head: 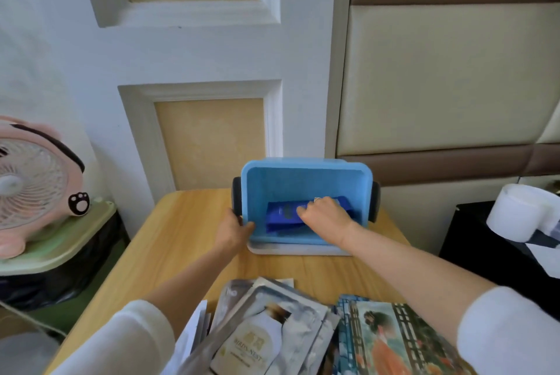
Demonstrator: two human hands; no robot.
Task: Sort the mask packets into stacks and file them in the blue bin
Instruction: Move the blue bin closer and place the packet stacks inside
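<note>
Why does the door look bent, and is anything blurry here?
Head view: the wide-angle lens bows the door and wall panels; light is soft, shadows faint; the blue bin and dark blue packets look sharp, the silver packets at the bottom slightly blurred.

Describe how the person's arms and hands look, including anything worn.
Both arms wear soft white long sleeves. The left sleeve and the right sleeve end short of the wrists, so the forearms are bare. The right hand has a small ring on one finger. The left hand shows no jewellery, glove or watch.
</note>
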